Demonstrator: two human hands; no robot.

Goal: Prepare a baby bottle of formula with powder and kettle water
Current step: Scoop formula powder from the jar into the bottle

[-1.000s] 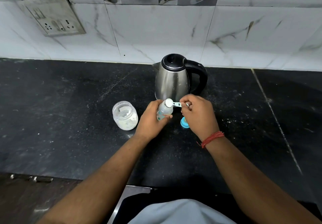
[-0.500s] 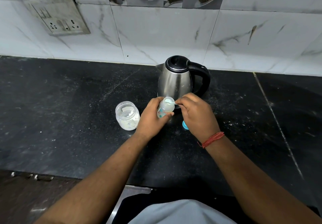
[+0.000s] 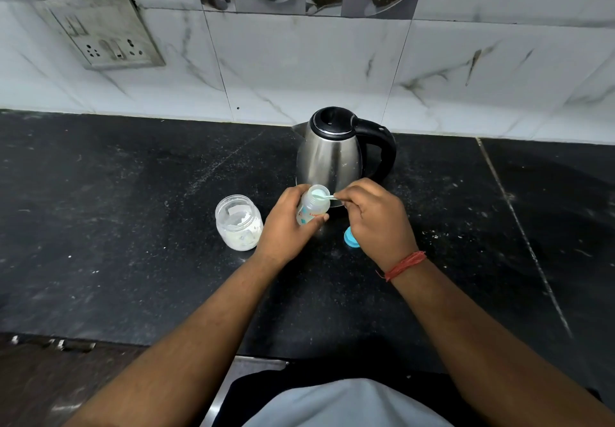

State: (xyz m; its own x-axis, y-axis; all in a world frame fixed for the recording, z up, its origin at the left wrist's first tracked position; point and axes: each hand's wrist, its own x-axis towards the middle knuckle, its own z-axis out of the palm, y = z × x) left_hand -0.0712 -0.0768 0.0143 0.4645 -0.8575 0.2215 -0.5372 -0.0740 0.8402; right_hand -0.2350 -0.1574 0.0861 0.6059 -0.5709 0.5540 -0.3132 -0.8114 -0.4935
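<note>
Desk: black, kettle far, jar left.
Change: scoop now tipped into bottle.
Fingers: left hand grips bottle, right hand pinches scoop.
Next: probably water.

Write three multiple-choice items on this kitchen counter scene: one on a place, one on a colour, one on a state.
1. Where is the jar?
A. left of the left hand
B. behind the kettle
C. right of the cap

2. What colour is the cap?
A. red
B. blue
C. black

3. What is the right hand doing?
A. lifting the kettle
B. resting flat
C. holding a scoop at the bottle mouth

Answers: 1 A, the jar stands left of that hand. 2 B, it shows blue by the right hand. 3 C, fingers pinch the scoop's handle.
</note>
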